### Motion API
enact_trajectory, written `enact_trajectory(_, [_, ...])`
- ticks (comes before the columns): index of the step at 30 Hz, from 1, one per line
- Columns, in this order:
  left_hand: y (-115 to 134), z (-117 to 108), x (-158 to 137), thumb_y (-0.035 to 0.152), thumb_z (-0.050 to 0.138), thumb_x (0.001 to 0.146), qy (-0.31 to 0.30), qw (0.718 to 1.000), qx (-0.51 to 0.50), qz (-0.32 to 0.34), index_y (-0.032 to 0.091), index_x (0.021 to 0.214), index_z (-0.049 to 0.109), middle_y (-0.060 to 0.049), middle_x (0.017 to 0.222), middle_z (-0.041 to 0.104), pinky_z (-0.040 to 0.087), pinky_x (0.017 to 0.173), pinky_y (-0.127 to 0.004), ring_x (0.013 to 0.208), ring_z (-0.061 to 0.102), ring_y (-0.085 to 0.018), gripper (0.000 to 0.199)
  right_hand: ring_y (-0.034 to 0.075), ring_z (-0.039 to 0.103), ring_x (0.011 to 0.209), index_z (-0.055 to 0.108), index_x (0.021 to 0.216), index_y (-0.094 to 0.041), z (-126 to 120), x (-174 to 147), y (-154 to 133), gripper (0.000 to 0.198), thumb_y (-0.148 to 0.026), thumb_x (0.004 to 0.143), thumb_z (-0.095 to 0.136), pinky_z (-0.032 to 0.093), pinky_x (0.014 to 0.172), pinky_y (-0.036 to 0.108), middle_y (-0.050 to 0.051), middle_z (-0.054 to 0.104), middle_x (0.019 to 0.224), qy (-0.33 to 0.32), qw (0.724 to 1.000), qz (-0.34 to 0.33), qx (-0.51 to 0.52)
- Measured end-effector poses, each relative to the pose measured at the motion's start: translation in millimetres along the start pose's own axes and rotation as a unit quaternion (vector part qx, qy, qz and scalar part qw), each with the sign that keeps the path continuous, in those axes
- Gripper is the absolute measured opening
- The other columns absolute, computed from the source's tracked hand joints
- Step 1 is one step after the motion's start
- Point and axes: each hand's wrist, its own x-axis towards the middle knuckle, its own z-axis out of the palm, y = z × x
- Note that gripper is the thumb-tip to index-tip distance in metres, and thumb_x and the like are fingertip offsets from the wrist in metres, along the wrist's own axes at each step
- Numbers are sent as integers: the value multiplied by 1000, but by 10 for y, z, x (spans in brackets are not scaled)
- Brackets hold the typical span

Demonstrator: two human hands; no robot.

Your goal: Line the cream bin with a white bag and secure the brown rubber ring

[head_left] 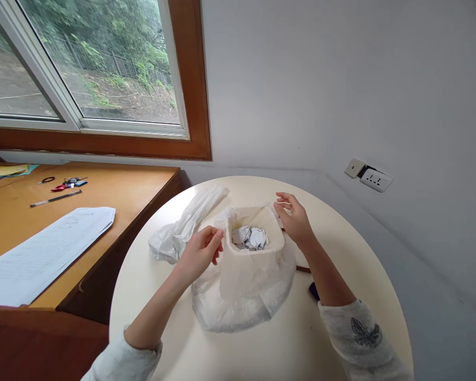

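A small bin (275,244) with a squarish mouth stands on the round table, lined with a translucent white plastic bag (246,304). The bag's edge is folded out over the rim and spreads loosely around the base. Crumpled white paper (254,238) lies inside the bin. My left hand (202,246) is at the left rim, thumb and fingers pinched together on the bag. At the far right corner, my right hand (293,217) has its fingertips closed on the bag's edge; its grip is partly hidden.
Another white plastic bag (178,227) lies crumpled on the round table (365,296) at left. A dark object (313,291) lies beneath my right forearm. The wooden desk (135,185) holds papers (55,248), a pen (55,198) and keys (72,183). Wall sockets (376,180) are at right.
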Motion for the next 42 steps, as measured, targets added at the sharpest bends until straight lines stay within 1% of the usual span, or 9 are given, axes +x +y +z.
enact_trajectory(3, [9,100,-33,49,42,84,-52,996,-71,-8,19,67,45,4,63,44,43,51,-22,56,46,-10,35,21,48,114,48,124,-26,12,-94,-28,51,-30,73,55,42,90,36,6,49,129,-95,995,12,39])
enact_trajectory(6, [-19,160,-19,47,41,86,-53,992,-113,6,17,62,42,5,58,37,37,50,-20,52,38,-7,38,21,54,104,50,125,-28,46,-160,-44,55,-22,70,51,46,83,32,3,49,130,-135,982,72,109])
enact_trajectory(10, [-57,154,-11,45,44,85,-55,990,-133,11,17,58,39,6,54,33,31,46,-19,48,34,-7,39,17,60,73,55,121,-24,92,-211,-108,58,-18,64,47,48,59,28,5,64,106,-101,973,136,156])
enact_trajectory(16, [-16,100,-121,41,47,82,-52,994,-99,-3,19,53,33,6,46,34,31,47,-22,44,36,-8,39,12,49,52,60,115,-21,134,-258,-208,57,-18,60,44,42,50,25,2,66,80,-55,975,152,155])
enact_trajectory(25, [-94,-101,-331,44,44,85,-103,993,-58,-17,20,54,33,5,44,37,28,48,-24,44,35,-9,40,13,50,50,59,116,-20,161,-266,-202,59,-15,58,44,42,47,26,4,67,78,-54,964,182,185])
enact_trajectory(28, [-19,-209,-270,42,43,86,-45,998,-19,31,19,55,39,4,49,41,33,51,-25,48,38,-10,39,16,58,66,60,115,-22,146,-254,-211,58,-15,59,44,47,57,28,5,67,94,-60,973,169,146])
enact_trajectory(32, [170,-265,-68,38,50,83,54,991,35,117,19,75,56,-1,73,58,44,68,-27,72,55,-15,21,21,54,104,63,110,-24,122,-226,-185,52,-15,62,45,46,84,33,3,58,121,-44,988,120,92])
enact_trajectory(36, [264,-185,169,42,48,83,-1,981,91,174,24,113,56,-6,131,48,33,102,-39,123,40,-22,36,21,47,116,59,115,-24,115,-194,-112,52,-16,66,46,38,97,37,3,54,127,-39,993,83,75])
enact_trajectory(42, [120,-28,305,47,38,86,-60,980,138,130,27,127,47,-2,145,32,30,104,-37,133,26,-22,46,21,44,120,56,119,-21,94,-177,-96,50,-19,70,47,36,99,36,5,48,132,-40,997,54,37])
